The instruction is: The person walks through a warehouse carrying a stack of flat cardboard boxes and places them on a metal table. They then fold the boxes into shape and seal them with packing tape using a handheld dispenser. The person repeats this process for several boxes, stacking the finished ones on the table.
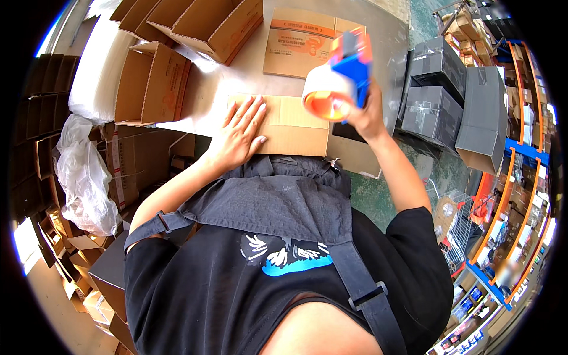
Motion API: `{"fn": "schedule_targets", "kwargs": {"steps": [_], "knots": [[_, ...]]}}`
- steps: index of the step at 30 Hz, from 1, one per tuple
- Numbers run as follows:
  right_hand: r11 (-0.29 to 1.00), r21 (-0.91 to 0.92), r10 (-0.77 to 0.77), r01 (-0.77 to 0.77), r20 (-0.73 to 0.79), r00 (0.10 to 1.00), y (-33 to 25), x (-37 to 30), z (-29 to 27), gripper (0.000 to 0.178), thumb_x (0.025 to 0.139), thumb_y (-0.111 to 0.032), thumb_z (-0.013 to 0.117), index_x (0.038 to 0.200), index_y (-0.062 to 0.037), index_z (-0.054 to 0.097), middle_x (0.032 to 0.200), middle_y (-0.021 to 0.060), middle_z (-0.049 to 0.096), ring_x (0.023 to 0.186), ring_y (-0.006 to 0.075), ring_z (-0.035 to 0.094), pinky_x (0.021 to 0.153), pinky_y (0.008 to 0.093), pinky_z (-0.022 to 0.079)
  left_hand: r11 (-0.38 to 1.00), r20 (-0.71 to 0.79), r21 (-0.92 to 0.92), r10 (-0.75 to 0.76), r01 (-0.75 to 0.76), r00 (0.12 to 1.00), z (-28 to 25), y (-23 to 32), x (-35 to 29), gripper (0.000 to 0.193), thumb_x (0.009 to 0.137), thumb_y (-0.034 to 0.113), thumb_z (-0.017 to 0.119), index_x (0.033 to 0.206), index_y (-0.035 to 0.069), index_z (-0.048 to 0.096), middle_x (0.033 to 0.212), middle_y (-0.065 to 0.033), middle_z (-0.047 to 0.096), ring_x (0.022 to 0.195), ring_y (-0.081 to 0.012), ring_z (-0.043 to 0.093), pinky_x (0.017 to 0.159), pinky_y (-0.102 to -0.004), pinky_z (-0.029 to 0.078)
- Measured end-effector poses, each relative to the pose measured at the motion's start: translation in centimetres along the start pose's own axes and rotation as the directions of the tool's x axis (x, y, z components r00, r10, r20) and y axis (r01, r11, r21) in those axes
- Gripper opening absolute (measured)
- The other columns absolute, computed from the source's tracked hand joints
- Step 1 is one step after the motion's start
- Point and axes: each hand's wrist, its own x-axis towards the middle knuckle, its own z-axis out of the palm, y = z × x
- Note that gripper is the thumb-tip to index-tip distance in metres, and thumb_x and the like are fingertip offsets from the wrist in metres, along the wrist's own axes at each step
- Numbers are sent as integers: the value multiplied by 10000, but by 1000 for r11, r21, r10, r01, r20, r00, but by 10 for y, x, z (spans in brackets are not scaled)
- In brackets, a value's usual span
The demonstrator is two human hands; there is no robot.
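A closed cardboard box (pixel 296 137) lies at the near edge of the table, right in front of my apron. My left hand (pixel 239 133) rests flat on its left part, fingers stretched out and a little apart. Above the box's right end, my right hand (pixel 370 115) grips a blue and orange tape dispenser (pixel 355 65) that carries a wide roll of tape (pixel 324 92). The dispenser is smeared by motion, and its handle is mostly hidden by my fingers. Whether tape touches the box I cannot tell.
A flattened carton (pixel 296 44) lies farther back on the metal table (pixel 204 89). Open cardboard boxes (pixel 151 83) stand at the left. Dark grey boxes (pixel 435 109) are stacked beyond the table's right edge, near a shopping cart (pixel 455 228) and orange-blue shelving (pixel 523 151). Plastic wrap (pixel 86 177) hangs at left.
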Motion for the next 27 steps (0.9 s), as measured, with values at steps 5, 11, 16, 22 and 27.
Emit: {"fn": "schedule_targets", "kwargs": {"steps": [5,11,16,22,27], "knots": [[752,-639,79,162,332,940,3,-32,19,571,624,-163,782,1113,-48,511,897,150,640,848,313,677,740,374,540,1000,-6,-14,0,0,1000,1,-1,1,638,951,374,460,1451,-1,331,1546,-156,263,1456,-278,198,1182,-455,93],[665,-711,92,227,380,920,3,-36,33,501,627,-192,762,1031,-54,500,845,153,613,765,361,648,653,428,531,663,-87,-743,-234,93,968,-8,-16,-4,460,1001,192,466,1422,18,398,1429,-169,453,1348,-249,404,1133,-384,267],[656,-692,20,300,414,910,2,-34,35,581,644,-180,753,1156,-76,500,916,147,597,748,347,644,649,432,544,-336,407,-897,-370,288,835,-18,-2,-4,350,986,260,548,1238,20,576,1087,-66,651,1010,-118,597,902,-279,457],[544,-756,173,365,527,832,-21,-27,41,820,664,-205,768,1408,-320,443,839,98,513,665,294,602,598,409,537,-482,456,-839,-369,252,810,-14,9,7,235,965,259,593,1036,38,633,924,-33,666,805,-80,614,751,-234,495],[539,-724,121,430,572,812,-18,-25,41,715,709,-238,756,1365,-373,505,827,98,506,654,287,598,576,401,527,-365,408,-896,-460,251,788,-5,-14,-7,197,964,237,592,973,47,641,821,-20,658,719,-81,602,673,-226,489]]}}
